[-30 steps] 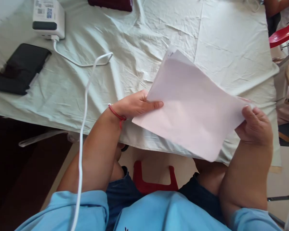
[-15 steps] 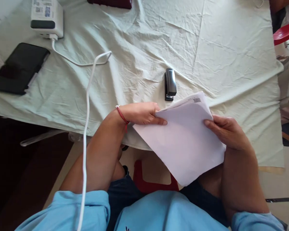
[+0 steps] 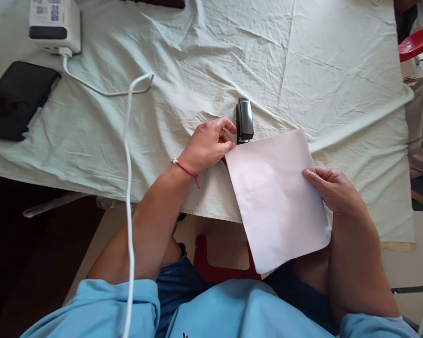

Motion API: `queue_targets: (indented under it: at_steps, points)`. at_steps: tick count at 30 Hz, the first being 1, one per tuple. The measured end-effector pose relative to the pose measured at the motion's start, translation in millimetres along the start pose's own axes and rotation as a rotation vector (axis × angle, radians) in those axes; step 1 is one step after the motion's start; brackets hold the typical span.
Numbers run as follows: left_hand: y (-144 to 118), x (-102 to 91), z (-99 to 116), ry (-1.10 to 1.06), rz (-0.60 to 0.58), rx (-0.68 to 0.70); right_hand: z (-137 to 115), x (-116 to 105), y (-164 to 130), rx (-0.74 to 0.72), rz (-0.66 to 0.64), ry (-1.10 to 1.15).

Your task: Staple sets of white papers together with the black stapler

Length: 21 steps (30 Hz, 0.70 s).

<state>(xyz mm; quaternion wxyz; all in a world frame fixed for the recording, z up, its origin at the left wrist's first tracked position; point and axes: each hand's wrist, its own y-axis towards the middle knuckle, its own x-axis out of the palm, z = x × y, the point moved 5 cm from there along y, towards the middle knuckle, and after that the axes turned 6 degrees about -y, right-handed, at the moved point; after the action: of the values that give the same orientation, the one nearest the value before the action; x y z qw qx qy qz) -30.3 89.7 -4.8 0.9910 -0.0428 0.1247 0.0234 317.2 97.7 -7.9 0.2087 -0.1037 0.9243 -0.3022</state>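
Note:
A white sheaf of paper (image 3: 278,197) hangs over the table's front edge, blank side up. My right hand (image 3: 333,188) grips its right edge, thumb on top and fingers underneath. At the upper left corner of the paper is my left hand (image 3: 209,145), a red string bracelet on its wrist. Its fingers are bent and apart, thumb tip by the paper's corner and index finger close to the stapler. The small black stapler (image 3: 246,119) lies on the cloth just beyond the paper's top edge, its front end pointing towards me.
A pale green cloth (image 3: 183,56) covers the table in wrinkles. On the left are a white power adapter (image 3: 54,28) and a dark phone-like device (image 3: 19,101). A white cable (image 3: 129,188) runs towards me over my left arm. A red stool (image 3: 215,271) stands below.
My left hand has let go of the paper's left side and moved up towards the stapler. The paper has turned slightly and lies flatter, its layers now closed together. My right hand keeps its hold.

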Motion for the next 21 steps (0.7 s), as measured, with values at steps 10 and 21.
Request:
queue_targets:
  at_steps: [10,21]
  points:
    - [5.0,3.6,0.4,0.099,0.124,0.044,-2.1,4.1,-11.9,0.153,-0.067,0.031]
    - [0.9,8.0,5.1,0.257,0.184,-0.066,-15.3,-4.5,-18.1,0.183,0.040,-0.006]
